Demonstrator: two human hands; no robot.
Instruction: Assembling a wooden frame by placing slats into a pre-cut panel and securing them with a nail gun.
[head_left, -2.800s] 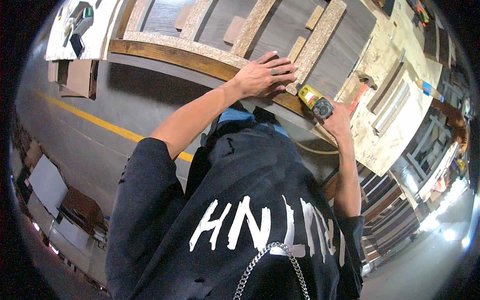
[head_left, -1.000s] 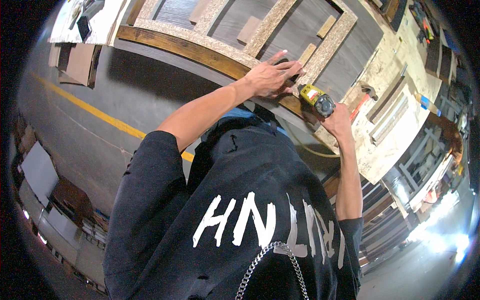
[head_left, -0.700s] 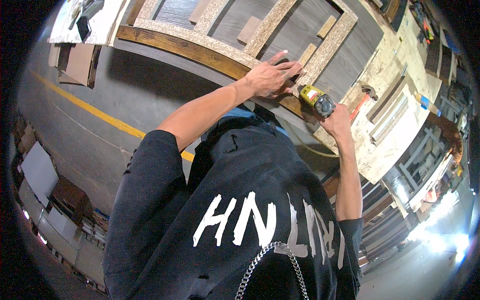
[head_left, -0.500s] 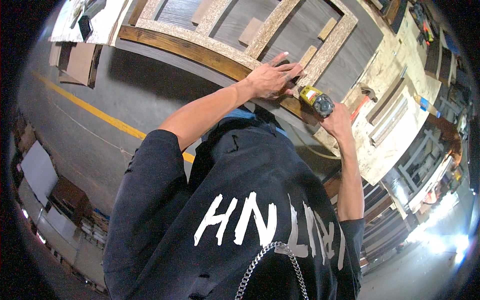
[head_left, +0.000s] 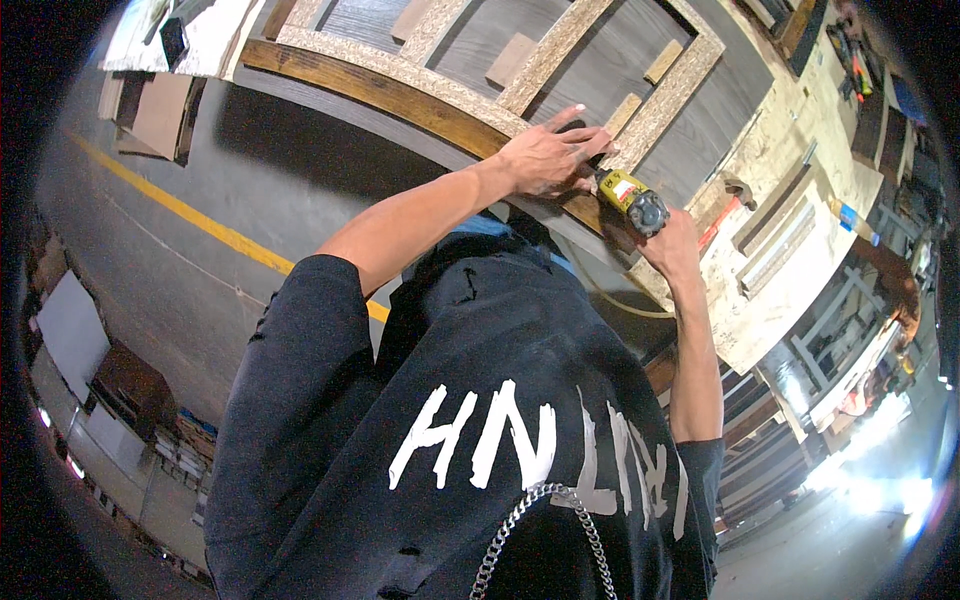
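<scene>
My right hand (head_left: pixel 674 246) is wrapped round a yellow-green and black power drill (head_left: pixel 630 200). The drill's front end points at the near right part of a chipboard frame (head_left: pixel 648 128). Beside that end, my left hand (head_left: pixel 548 160) lies over the frame's near edge with its fingers stretched out and apart. Something dark shows under those fingers, too hidden to name. Along the frame's near side runs a brown wooden strip (head_left: pixel 380 95). The frame rests on a grey wood-grain panel (head_left: pixel 690 150). The drill's tip is hidden by my left fingers.
Right of the panel, a hammer (head_left: pixel 728 212) with a red-orange handle and several wood strips (head_left: pixel 775 235) lie on a pale board (head_left: pixel 800 290). A bottle (head_left: pixel 853 220) lies at its edge. Small wood blocks (head_left: pixel 512 58) sit inside the frame. Cardboard (head_left: pixel 160 115) stands at the left.
The whole view has shifted slightly. Both hands and the drill keep nearly the same place on the frame.
</scene>
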